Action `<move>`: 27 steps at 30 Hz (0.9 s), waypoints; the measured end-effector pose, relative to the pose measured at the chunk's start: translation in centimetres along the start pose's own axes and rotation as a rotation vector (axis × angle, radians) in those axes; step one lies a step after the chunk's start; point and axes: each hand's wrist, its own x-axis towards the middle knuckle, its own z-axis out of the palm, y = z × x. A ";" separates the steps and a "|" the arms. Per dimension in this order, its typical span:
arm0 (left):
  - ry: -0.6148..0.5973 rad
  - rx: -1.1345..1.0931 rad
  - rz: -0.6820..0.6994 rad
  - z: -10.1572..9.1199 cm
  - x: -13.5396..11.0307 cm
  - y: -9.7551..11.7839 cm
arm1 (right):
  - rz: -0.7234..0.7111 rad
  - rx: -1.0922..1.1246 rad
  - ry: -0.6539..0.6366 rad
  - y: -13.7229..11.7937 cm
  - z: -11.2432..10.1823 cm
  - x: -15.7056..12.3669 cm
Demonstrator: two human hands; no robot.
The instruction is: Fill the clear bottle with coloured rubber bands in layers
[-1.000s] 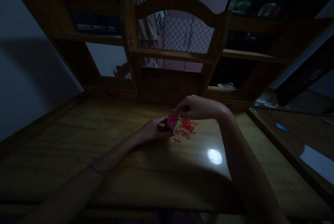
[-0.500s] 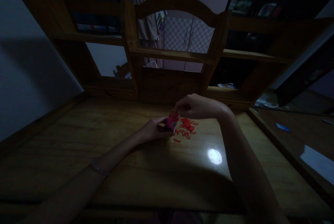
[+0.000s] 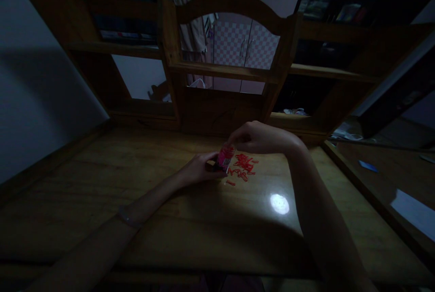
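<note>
A small pink jar [image 3: 224,158] stands on the wooden desk [image 3: 136,183] in dim light. My left hand [image 3: 199,168] is wrapped round its lower part from the left. My right hand [image 3: 253,137] hovers just above the jar's mouth with fingertips pinched together; what they hold is too small to make out. A scatter of several small red pieces [image 3: 244,166] lies on the desk right of the jar, with one stray piece [image 3: 230,183] nearer to me.
A bright light spot [image 3: 279,204] reflects on the desk top. A wooden hutch with shelves [image 3: 220,72] rises along the desk's back edge. A second surface with papers [image 3: 413,212] lies at the right. A white wall [image 3: 37,97] bounds the left.
My right hand has risen very slightly above the jar. The left hand and the jar have stayed in place.
</note>
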 end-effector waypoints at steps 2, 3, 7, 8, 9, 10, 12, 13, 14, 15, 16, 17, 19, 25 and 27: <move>0.008 0.003 0.005 0.0 0.0 0.0 | -0.008 0.004 0.003 0.0 0.1 0.0; 0.009 0.006 0.007 0.0 0.0 0.0 | -0.006 0.005 0.007 0.0 0.1 0.1; 0.001 0.021 0.008 -0.1 0.0 0.1 | 0.022 0.001 0.008 0.0 0.1 0.1; -0.003 0.020 0.007 -0.1 0.0 0.1 | 0.028 0.000 -0.003 0.0 0.2 0.1; -0.006 0.019 0.004 -0.1 0.0 0.2 | 0.033 -0.001 -0.017 0.1 0.2 0.1; -0.007 0.017 -0.001 -0.1 0.0 0.3 | 0.037 -0.002 -0.032 0.1 0.3 0.2; -0.012 0.012 -0.014 -0.1 0.0 0.4 | 0.046 -0.005 -0.057 0.1 0.5 0.3; -0.012 0.010 -0.020 -0.1 -0.1 0.5 | 0.049 -0.007 -0.067 0.1 0.6 0.4; -0.010 0.008 -0.023 -0.1 -0.1 0.5 | 0.050 -0.010 -0.074 0.1 0.7 0.4; -0.008 0.008 -0.023 -0.1 -0.1 0.5 | 0.052 -0.012 -0.078 0.1 0.7 0.4; -0.005 0.011 -0.020 -0.1 -0.1 0.5 | 0.051 -0.013 -0.078 0.1 0.7 0.4; -0.001 0.015 -0.018 -0.1 -0.1 0.5 | 0.047 -0.012 -0.072 0.1 0.6 0.4; -0.001 0.018 -0.016 -0.1 -0.1 0.4 | 0.032 -0.010 -0.049 0.1 0.4 0.2; -0.010 0.008 -0.002 -0.1 0.0 0.4 | 0.036 -0.052 0.021 0.0 -0.3 -0.3; -0.009 0.016 -0.003 -0.1 0.0 0.5 | 0.050 -0.048 0.010 0.0 -0.2 -0.2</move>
